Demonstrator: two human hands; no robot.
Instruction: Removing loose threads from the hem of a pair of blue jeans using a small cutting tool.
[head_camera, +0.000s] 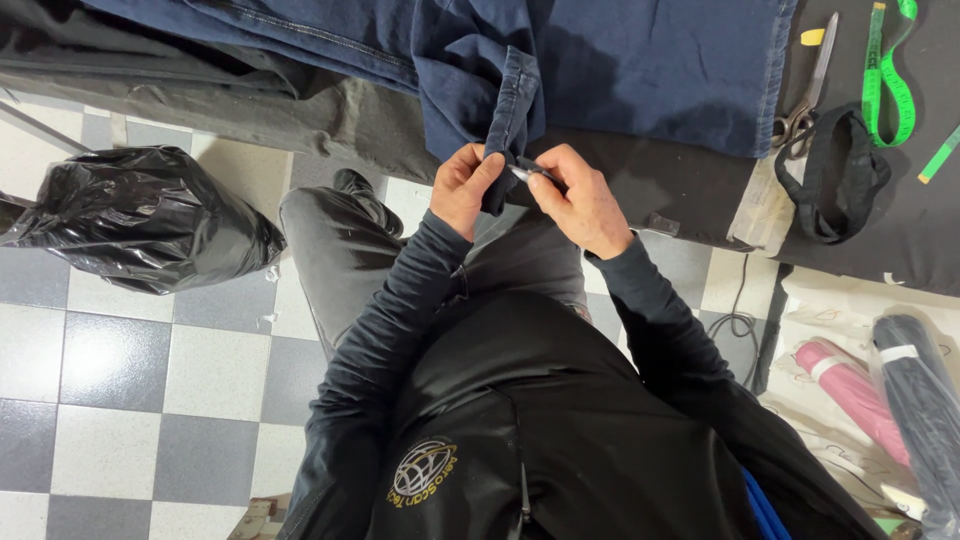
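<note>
A dark blue denim garment (620, 70) lies across the black table top and hangs over its near edge. My left hand (466, 188) pinches the hanging hemmed edge of the denim (510, 110) between thumb and fingers. My right hand (578, 200) holds a small thin dark tool with a light tip (528, 172), its point against the same fabric edge right beside my left thumb. Both hands are close together just below the table edge, above my lap.
Scissors (808, 90), a green measuring tape (890, 80) and a black strap (835, 180) lie on the table at the right. A full black rubbish bag (140, 215) sits on the chequered floor at the left. Pink (850, 385) and dark (925, 400) fabric rolls lie at lower right.
</note>
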